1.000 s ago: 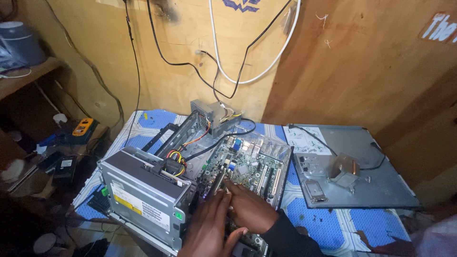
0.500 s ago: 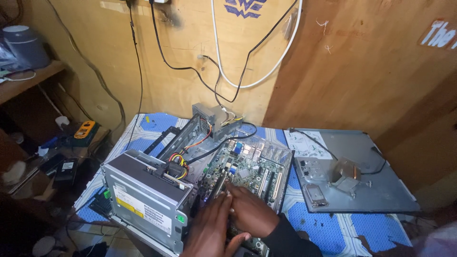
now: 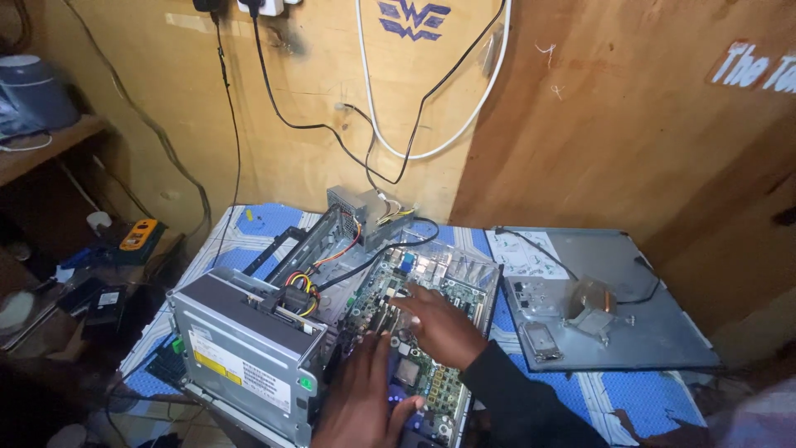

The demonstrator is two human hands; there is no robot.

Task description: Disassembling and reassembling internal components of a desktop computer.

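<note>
An open desktop computer case lies on the table with its green motherboard (image 3: 431, 332) exposed. My right hand (image 3: 444, 328) rests flat on the board, fingers spread toward the left side of it. Lower down, my left hand (image 3: 361, 406) touches the board's near edge beside the grey drive cage (image 3: 240, 348). Neither hand holds anything that I can see. Red, yellow and black wires (image 3: 303, 282) run from the drive cage to the small grey power supply (image 3: 361, 207) at the back.
A grey case cover (image 3: 655, 323) lies to the right with a metal heatsink (image 3: 593, 303) and a small part on it. Black and white cables hang on the wooden wall. A yellow meter (image 3: 137, 235) and clutter sit on the left bench.
The view has tilted down and closer. My right hand has slid further up onto the motherboard, fingers spreading; my left hand stays at the near edge.
</note>
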